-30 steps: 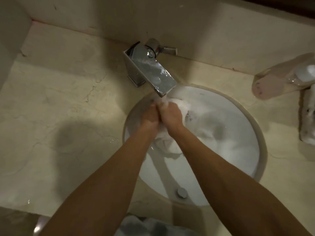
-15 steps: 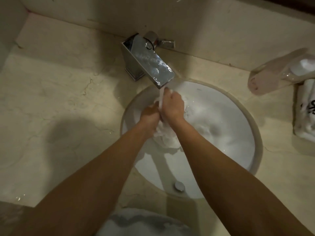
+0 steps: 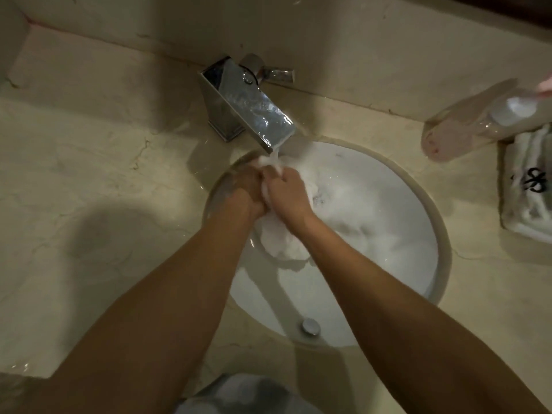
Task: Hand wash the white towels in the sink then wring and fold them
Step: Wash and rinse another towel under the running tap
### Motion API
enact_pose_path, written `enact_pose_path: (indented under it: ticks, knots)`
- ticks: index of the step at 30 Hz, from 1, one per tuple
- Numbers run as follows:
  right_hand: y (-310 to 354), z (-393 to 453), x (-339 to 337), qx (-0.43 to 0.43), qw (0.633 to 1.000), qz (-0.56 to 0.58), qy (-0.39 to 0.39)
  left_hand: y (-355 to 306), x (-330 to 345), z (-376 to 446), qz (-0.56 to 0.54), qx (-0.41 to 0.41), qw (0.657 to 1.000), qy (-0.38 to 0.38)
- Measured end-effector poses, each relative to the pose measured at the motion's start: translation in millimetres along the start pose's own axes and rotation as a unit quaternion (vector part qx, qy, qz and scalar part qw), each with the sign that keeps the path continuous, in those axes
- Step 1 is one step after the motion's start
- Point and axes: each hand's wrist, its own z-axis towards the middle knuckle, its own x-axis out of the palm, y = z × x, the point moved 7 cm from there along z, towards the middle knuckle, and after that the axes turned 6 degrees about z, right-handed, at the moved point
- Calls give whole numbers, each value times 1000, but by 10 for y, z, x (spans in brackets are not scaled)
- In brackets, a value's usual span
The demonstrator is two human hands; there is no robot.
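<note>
White towel (image 3: 283, 243) is hanging bunched over the round sink (image 3: 442, 234), both hands gripping it, left hand (image 3: 248, 189) and right hand (image 3: 288, 192) pressing together while the chrome faucet (image 3: 248, 106) beyond is pouring water onto it.

Beige marble table (image 3: 89, 180) with thin dark veins and hairline cracks; wet sheen near its front left edge. Matching stone backsplash (image 3: 343, 40) runs along the rear; a side wall (image 3: 12, 34) closes the left corner. Lighting dim and warm. A broad soft shadow (image 3: 98, 234) falls left of centre.
</note>
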Motion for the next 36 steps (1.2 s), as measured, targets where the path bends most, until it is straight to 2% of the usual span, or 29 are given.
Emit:
enact_pose_path:
  ticks: [1,2,4,6,7,8,10,12,13,14,15,17,18,19,20,22,24,26,28,29,30,32,33,36]
  knots:
    - [-16,48,-77,-3,999,-13,-33,11,123,-67,-2,20,998,51]
    - [-13,92,-177,0,996,-40,-85,9,195,-67,-25,18,998,62]
    - [-113,234,-227,31,991,-50,-122,-34,223,-158,1,76,996,39]
    - [-237,240,-105,57,991,91,-86,-20,182,-198,24,91,995,27]
    - [-367,169,-16,89,977,183,-61,15,136,-163,21,77,997,26]
    - [-526,66,27,124,952,276,-42,76,72,-119,6,59,997,41]
    - [-803,-171,0,197,876,440,17,180,-38,-128,-40,0,995,87]
    - [-932,-378,-75,249,786,556,104,214,-107,-143,-54,-34,987,144]
    - [-909,-480,-104,257,758,579,155,205,-152,-159,-38,-50,985,159]
    - [-893,-567,-135,263,761,562,190,225,-147,-122,-26,-62,981,182]
    - [-927,-580,-165,260,802,500,196,225,-129,-122,-23,-82,977,197]
    - [-919,-495,-242,212,910,302,189,221,-65,-114,-35,-112,972,205]
    - [-835,-415,-292,172,949,209,160,216,-12,-128,-24,-127,970,204]
    - [-750,-328,-339,140,971,148,127,221,44,-159,-9,-143,969,203]
    - [-710,-252,-344,139,974,139,111,252,83,-164,0,-156,966,207]
    - [-594,-229,-264,165,960,179,137,316,110,-156,20,-167,966,196]
    - [-508,-228,-163,145,960,187,150,355,44,-45,5,-130,981,144]
    - [-486,-163,-132,79,981,149,96,249,-52,-4,-35,-41,996,69]
    - [-531,-133,-97,61,985,158,38,62,-171,-92,-29,64,997,-14]
    - [-598,-121,-112,97,972,215,3,17,-197,-134,-16,89,995,-39]
    - [-671,-109,-139,140,942,305,-25,20,-190,-142,-18,84,995,-43]
    - [-824,-49,-232,201,870,448,-48,55,-138,-94,-66,36,997,1]
    - [-874,-41,-288,232,850,471,-45,59,-123,-78,-92,11,995,42]
    - [-799,7,-391,242,891,384,24,64,-91,-140,-111,-79,974,182]
